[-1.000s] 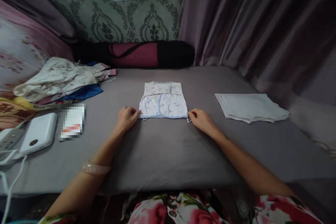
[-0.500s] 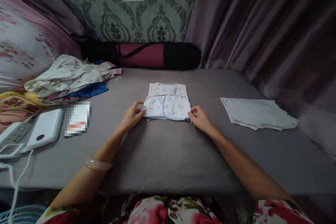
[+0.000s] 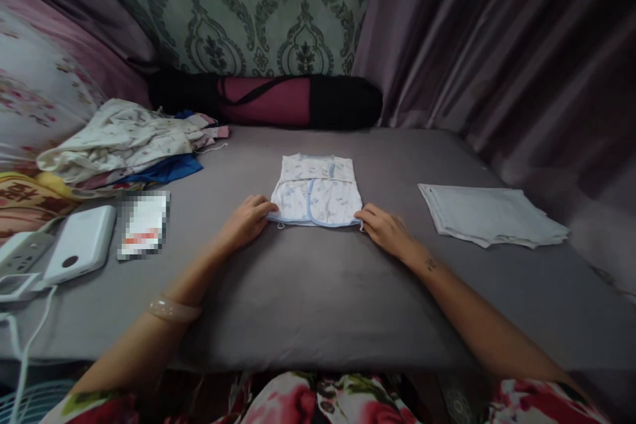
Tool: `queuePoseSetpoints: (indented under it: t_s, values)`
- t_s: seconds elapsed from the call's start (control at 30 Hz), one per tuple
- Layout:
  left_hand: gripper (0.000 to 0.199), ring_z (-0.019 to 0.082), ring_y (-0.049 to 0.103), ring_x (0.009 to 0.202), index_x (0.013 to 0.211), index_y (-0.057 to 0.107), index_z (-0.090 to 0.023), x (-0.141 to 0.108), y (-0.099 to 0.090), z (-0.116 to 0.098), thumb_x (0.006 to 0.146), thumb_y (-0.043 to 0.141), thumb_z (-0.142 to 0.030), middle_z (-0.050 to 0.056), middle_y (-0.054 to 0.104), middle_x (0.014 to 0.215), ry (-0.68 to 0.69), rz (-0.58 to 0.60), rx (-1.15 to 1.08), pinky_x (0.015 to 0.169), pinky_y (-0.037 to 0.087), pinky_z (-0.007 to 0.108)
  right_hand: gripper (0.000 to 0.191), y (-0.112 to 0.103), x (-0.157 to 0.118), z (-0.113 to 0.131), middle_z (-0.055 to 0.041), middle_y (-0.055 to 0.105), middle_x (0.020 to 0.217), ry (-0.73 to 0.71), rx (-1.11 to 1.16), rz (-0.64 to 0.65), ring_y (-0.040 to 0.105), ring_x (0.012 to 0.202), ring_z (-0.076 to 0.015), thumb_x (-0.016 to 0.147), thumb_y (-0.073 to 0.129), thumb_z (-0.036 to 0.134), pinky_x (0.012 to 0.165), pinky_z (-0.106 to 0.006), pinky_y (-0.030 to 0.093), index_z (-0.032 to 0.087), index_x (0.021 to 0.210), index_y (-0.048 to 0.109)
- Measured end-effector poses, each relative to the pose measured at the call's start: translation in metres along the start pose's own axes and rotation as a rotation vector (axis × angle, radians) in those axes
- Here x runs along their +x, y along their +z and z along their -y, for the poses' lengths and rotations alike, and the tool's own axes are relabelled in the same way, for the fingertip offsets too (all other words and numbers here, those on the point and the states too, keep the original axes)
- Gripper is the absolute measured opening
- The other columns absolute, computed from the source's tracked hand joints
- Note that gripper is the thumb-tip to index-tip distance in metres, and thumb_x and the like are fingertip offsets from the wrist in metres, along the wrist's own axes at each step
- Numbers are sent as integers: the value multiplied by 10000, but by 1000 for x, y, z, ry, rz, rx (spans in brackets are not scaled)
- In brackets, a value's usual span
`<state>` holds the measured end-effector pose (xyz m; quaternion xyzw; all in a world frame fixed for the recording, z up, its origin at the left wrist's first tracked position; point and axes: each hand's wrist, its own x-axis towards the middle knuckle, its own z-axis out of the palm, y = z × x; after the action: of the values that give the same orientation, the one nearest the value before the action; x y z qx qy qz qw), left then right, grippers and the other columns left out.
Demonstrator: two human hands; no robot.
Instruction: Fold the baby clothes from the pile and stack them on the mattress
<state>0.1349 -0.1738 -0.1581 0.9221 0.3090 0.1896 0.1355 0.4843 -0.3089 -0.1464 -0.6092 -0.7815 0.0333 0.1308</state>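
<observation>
A small white garment point(image 3: 318, 192) with a pale print and blue edging lies flat on the grey sheet point(image 3: 308, 305), its sleeves folded across the upper part. My left hand point(image 3: 248, 220) pinches its near left corner between thumb and fingers. At the near right corner, my right hand point(image 3: 385, 228) grips the hem in the same way. Short white ties stick out beside both corners.
Folded pale cloth point(image 3: 497, 215) lies on the right. At the left are a heap of clothes point(image 3: 124, 139), a blurred packet point(image 3: 144, 225), a white power bank point(image 3: 80, 245) and a power strip point(image 3: 24, 252) with cables. A black and maroon bag point(image 3: 268, 103) lies along the wall.
Both hands have turned slightly, with their fingers closing further over the garment's corners. The garment has hardly moved. The view has shifted a little.
</observation>
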Motion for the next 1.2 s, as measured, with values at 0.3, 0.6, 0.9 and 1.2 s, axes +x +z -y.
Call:
queuePoseSetpoints:
  t_s: [0.3,0.6,0.9,1.2]
  values:
    - [288,208,585,1026,1091,635,-186,19,-6,11,918,447,-318,88,660,1094,-38,-56,-338,935,432,340,180,5,21,-9,-78,671,1100,-3,409,-295,620,1024,-201,894,520,226,907,-335,461,208,1026,640]
    - [198,134,501,677,901,579,-177,76,6,6,879,442,-319,-7,551,719,-348,-404,-434,622,393,231,224,12,69,-14,-67,690,900,302,550,-524,662,855,-210,876,470,354,767,-316,490,202,995,584]
    - [137,159,500,702,805,477,-206,124,22,20,900,383,-234,-5,503,707,-543,-495,-302,648,373,268,320,24,113,-37,-120,678,1046,412,418,-525,635,924,-241,903,377,316,814,-350,478,183,1144,540]
    - [234,234,607,903,1037,545,-178,151,37,41,922,344,-210,89,630,905,-621,-356,-184,794,436,333,312,29,140,-58,-127,670,1105,481,188,-310,633,959,-238,967,334,271,791,-316,446,189,1196,529]
